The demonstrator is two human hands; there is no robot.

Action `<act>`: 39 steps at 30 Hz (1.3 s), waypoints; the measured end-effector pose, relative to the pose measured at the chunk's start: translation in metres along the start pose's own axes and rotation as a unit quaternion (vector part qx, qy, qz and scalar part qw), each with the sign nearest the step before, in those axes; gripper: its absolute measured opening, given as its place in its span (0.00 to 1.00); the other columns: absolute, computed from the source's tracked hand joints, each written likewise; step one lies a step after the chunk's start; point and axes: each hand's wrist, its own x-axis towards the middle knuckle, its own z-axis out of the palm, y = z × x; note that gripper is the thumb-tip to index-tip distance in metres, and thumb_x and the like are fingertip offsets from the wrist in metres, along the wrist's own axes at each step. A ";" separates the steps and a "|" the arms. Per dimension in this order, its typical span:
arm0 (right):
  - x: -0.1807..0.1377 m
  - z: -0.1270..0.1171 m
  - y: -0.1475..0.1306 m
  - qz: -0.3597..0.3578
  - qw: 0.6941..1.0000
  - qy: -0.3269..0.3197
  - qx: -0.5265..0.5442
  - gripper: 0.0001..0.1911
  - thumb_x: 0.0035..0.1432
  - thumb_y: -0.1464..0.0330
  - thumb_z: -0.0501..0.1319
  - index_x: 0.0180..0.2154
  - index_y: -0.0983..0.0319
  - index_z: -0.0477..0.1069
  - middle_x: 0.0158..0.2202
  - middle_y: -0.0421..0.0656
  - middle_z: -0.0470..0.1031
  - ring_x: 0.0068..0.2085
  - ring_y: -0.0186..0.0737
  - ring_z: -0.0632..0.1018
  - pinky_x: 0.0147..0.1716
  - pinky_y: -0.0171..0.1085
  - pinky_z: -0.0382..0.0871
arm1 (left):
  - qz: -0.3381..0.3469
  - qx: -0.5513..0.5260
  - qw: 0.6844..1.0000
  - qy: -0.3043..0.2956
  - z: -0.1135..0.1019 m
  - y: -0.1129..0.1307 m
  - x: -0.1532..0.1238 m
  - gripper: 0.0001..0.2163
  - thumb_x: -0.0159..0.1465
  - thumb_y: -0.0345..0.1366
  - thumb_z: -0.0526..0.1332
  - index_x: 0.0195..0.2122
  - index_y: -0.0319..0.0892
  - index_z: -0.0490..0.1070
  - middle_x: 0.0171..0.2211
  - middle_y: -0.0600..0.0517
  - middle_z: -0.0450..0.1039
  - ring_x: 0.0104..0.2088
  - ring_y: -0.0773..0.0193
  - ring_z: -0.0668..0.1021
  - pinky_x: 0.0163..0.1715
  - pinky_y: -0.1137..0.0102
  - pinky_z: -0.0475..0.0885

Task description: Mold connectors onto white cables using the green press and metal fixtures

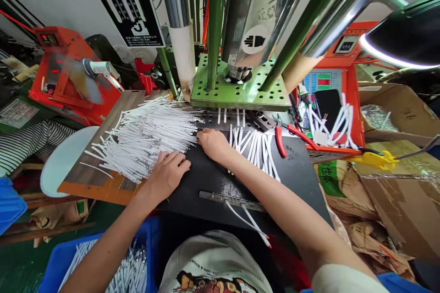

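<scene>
A big heap of thin white cable pieces [147, 135] lies on the wooden board at the left. My left hand [167, 175] rests at the heap's near edge, fingers curled down onto the cable ends. My right hand [213, 143] is closed at the heap's right tip, on the black work mat [295, 169], its fingers pinched among the cable ends. To its right, several white cables [256, 146] sit side by side in a metal mould block [240, 119]. A metal strip [232, 200] with two white cables [249, 222] lies near my body.
A green press plate [240, 89] with steel columns stands right behind the mould. Red-handled pliers [292, 136] lie on the mat at the right. A red control box [330, 100] holds a phone and more cables. A blue crate [62, 261] of cables sits low left; cardboard boxes at the right.
</scene>
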 end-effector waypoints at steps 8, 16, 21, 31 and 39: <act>-0.028 0.004 0.001 0.025 0.998 -0.032 -0.038 0.14 0.67 0.77 0.45 0.45 0.69 0.68 0.44 0.57 0.71 0.45 0.51 0.75 0.39 0.40 0.69 | 0.042 -0.338 0.919 0.199 -0.022 0.029 0.026 0.05 0.69 0.27 0.56 0.39 0.43 0.70 0.35 0.52 0.74 0.36 0.68 0.76 0.38 0.73 0.71; -0.022 0.004 0.007 0.011 0.999 -0.040 -0.028 0.14 0.67 0.75 0.45 0.47 0.66 0.66 0.43 0.53 0.71 0.39 0.47 0.77 0.37 0.40 0.69 | -0.134 -0.541 0.806 0.200 -0.024 0.032 0.005 0.12 0.68 0.28 0.59 0.49 0.46 0.75 0.38 0.51 0.77 0.34 0.68 0.80 0.37 0.71 0.78; -0.031 -0.004 0.001 -0.006 0.999 -0.037 -0.038 0.12 0.60 0.79 0.51 0.42 0.69 0.70 0.41 0.56 0.71 0.40 0.49 0.76 0.36 0.39 0.67 | -0.106 -0.413 0.876 0.226 -0.012 0.031 -0.015 0.09 0.64 0.27 0.64 0.41 0.48 0.80 0.38 0.52 0.77 0.37 0.66 0.80 0.35 0.74 0.77; -0.096 -0.014 0.033 0.040 0.998 -0.006 0.049 0.04 0.61 0.74 0.61 0.32 0.65 0.71 0.26 0.46 0.73 0.29 0.40 0.74 0.27 0.35 0.58 | 0.038 -0.400 0.902 0.159 0.014 0.064 -0.016 0.09 0.65 0.25 0.62 0.45 0.42 0.73 0.37 0.50 0.78 0.38 0.65 0.78 0.41 0.69 0.74; -0.210 0.036 0.025 0.028 0.924 0.175 0.338 0.04 0.65 0.69 0.61 0.35 0.60 0.71 0.37 0.44 0.76 0.38 0.37 0.78 0.37 0.34 0.71 | 0.057 -0.370 0.920 0.114 0.028 0.079 -0.010 0.05 0.67 0.26 0.59 0.41 0.40 0.72 0.37 0.49 0.78 0.38 0.63 0.78 0.42 0.66 0.71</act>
